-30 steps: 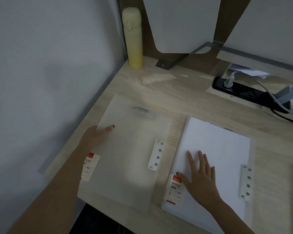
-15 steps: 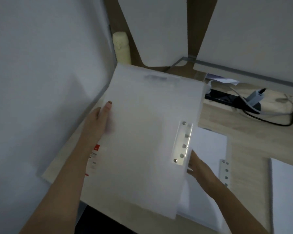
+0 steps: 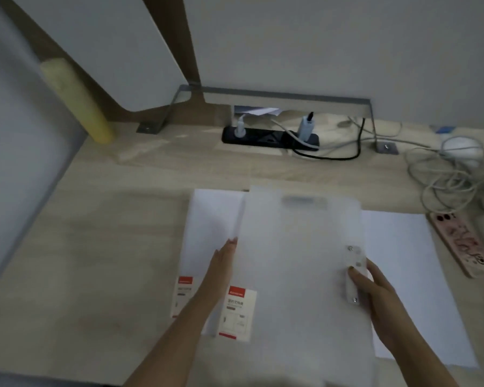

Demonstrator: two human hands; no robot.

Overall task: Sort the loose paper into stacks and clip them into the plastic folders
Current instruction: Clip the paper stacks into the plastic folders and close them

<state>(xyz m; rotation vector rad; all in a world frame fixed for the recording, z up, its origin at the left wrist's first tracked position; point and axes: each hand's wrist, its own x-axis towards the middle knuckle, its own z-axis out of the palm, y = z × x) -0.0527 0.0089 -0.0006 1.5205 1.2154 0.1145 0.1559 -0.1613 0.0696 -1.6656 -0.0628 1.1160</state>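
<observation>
Plastic folder (image 3: 299,261): head view; translucent, held above the desk (image 3: 95,247) in 2 hands, overlapping the second folder (image 3: 210,219) on its left and the loose paper (image 3: 403,261) on its right.
Left hand (image 3: 224,263): fingers straight and together against the folder's left edge, just above its red-and-white label (image 3: 238,311).
Right hand (image 3: 375,289): thumb pressed on the clip strip (image 3: 354,272), other fingers hidden underneath; pinching the right edge.
Handling: probably light, thin and bendy, smooth enough to slip; likely to sag if held by 1 corner.
Best hold: both long edges, or the stiffer clip side.
Second folder: flat on the desk, white sheets inside.
Elsewhere: phone (image 3: 464,241) far right, power strip (image 3: 268,136) at the back, yellow bottle (image 3: 76,101) back left.
</observation>
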